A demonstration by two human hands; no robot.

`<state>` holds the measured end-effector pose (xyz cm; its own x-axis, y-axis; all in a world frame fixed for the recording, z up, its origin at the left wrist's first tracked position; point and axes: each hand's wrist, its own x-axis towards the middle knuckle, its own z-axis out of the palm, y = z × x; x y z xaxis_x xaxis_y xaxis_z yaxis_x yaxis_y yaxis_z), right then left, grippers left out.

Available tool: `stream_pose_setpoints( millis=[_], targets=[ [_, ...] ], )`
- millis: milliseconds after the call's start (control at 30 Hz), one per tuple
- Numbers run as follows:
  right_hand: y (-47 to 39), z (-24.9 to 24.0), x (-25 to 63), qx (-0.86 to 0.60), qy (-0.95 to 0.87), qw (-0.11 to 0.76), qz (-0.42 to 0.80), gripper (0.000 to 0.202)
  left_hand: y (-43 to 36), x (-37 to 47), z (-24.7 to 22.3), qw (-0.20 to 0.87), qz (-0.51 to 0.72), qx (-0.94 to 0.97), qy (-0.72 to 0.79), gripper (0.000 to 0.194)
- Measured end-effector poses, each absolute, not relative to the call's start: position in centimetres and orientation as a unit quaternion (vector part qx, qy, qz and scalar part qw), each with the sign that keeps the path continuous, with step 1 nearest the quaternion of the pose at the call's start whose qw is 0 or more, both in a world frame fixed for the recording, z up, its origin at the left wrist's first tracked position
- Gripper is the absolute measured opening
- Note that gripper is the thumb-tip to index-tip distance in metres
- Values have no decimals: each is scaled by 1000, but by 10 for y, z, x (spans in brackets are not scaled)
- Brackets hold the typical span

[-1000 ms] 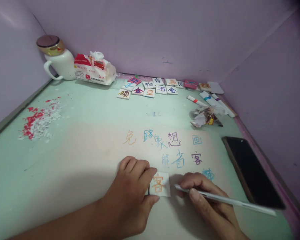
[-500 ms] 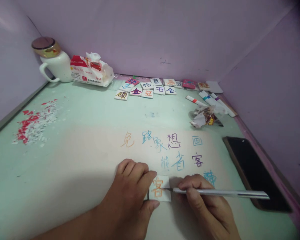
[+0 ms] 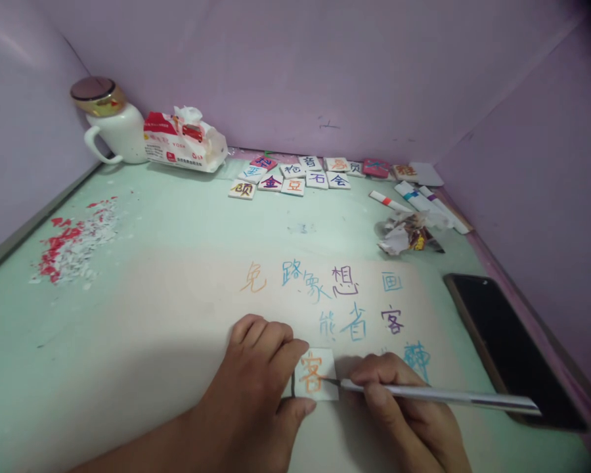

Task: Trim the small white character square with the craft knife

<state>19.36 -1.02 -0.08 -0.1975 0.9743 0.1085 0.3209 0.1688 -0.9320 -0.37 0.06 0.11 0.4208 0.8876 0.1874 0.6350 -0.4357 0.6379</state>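
A small white square tile (image 3: 328, 365) with an orange character lies on the table in front of me. Its upper and lower edges are pinched between the forefinger and thumb of my left hand (image 3: 259, 381), which covers its left part beyond a dark line. My right hand (image 3: 408, 407) is closed on a slim silver craft knife (image 3: 453, 395), held nearly level. The knife's thin dark blade points left, with its tip at the right side of the orange character. Whether the tip cuts the surface is too small to tell.
Blue, purple and orange characters are written on the tabletop (image 3: 187, 315) past my hands. A phone (image 3: 512, 348) lies right. Farther back are several character tiles (image 3: 293, 186), marked white strips (image 3: 418, 197), a crumpled wrapper (image 3: 406, 235), red-white shavings (image 3: 76, 240), a tissue pack (image 3: 184, 141) and a lidded mug (image 3: 121, 135).
The view has shifted slightly. The knife's blade tip sits a little lower on the character, and its handle end has dropped slightly. My left hand keeps its hold on the tile.
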Motion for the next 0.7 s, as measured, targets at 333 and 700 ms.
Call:
stream_pose_setpoints(
  millis=[333,700],
  targets=[
    [-7,-1,192,-472,-699,373,386,14,1,-3,3,251,252,803,479,30],
    [-16,1,186,-555,-621,378,405,21,1,-3,2,247,256,803,478,34]
  ],
)
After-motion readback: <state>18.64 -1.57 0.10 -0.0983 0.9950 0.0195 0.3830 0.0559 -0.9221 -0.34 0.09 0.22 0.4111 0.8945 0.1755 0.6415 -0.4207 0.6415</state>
